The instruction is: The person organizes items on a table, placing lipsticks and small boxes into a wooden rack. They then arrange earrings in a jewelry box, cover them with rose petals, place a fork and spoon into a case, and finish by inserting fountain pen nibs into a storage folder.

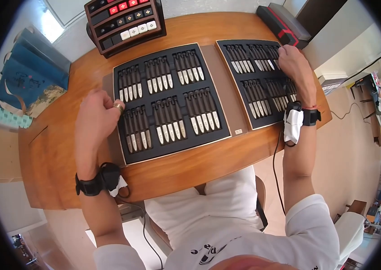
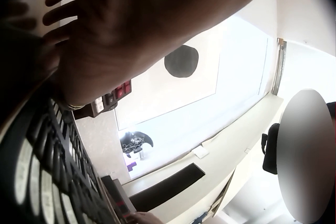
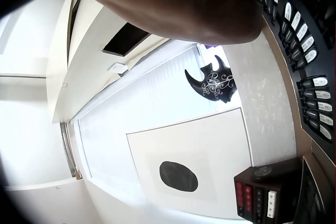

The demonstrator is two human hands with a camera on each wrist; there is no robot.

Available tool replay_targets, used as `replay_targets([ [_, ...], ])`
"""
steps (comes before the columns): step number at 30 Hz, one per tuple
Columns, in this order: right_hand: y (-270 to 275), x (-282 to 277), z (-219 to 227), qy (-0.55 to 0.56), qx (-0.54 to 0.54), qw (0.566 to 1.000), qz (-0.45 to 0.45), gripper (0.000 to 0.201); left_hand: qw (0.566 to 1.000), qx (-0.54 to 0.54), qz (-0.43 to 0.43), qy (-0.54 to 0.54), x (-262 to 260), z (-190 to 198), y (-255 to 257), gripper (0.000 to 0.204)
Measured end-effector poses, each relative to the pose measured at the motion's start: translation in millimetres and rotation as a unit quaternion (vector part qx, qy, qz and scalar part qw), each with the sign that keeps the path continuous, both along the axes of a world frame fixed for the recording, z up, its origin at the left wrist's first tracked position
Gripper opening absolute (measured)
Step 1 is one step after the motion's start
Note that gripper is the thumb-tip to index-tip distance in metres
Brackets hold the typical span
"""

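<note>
A large book-like case lies unfolded on the table, with a black tray in each half. Rows of slim dark sticks with pale, labelled ends fill the trays; their exact kind does not show. My left hand grips the outer left edge of the case, a gold ring close to the tray. At the far right corner, my right hand has its fingers curled at the case's outer edge. My right hand and forearm cover part of that tray.
A dark rack with red, black and white blocks stands behind the case. To the back left is a blue paper bag. A long grey-and-red box sits at the back right. A cable hangs from the right wrist camera.
</note>
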State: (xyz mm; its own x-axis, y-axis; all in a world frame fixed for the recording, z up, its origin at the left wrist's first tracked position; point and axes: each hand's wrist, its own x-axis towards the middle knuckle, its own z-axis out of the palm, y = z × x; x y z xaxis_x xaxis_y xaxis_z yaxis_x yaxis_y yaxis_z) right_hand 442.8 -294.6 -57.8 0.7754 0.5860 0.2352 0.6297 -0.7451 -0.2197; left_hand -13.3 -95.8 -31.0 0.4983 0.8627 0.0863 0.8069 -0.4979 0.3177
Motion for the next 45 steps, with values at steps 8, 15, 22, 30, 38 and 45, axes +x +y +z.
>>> replay_targets([
  [8,-13,16,10,0.097,0.053,0.975,0.194,0.037,0.997,-0.025,0.064,0.045,3,17,-5,0.033],
  [15,-39,83,-1,0.111,0.200,0.941,0.251,0.035,0.985,-0.042,0.132,0.103,36,35,-28,0.032],
  [22,-46,102,-10,0.095,0.106,0.973,0.183,0.038,0.983,-0.008,0.126,0.136,40,24,-21,0.033],
  [30,-40,75,1,0.177,0.049,0.960,0.211,0.039,0.992,0.012,0.069,0.110,32,25,-15,0.027],
  [38,-39,82,-10,0.131,0.025,0.961,0.242,0.038,0.994,0.038,0.045,0.097,33,17,-13,0.029],
  [45,-40,81,-16,0.136,0.030,0.956,0.259,0.037,0.991,0.028,0.069,0.108,41,26,-21,0.030],
])
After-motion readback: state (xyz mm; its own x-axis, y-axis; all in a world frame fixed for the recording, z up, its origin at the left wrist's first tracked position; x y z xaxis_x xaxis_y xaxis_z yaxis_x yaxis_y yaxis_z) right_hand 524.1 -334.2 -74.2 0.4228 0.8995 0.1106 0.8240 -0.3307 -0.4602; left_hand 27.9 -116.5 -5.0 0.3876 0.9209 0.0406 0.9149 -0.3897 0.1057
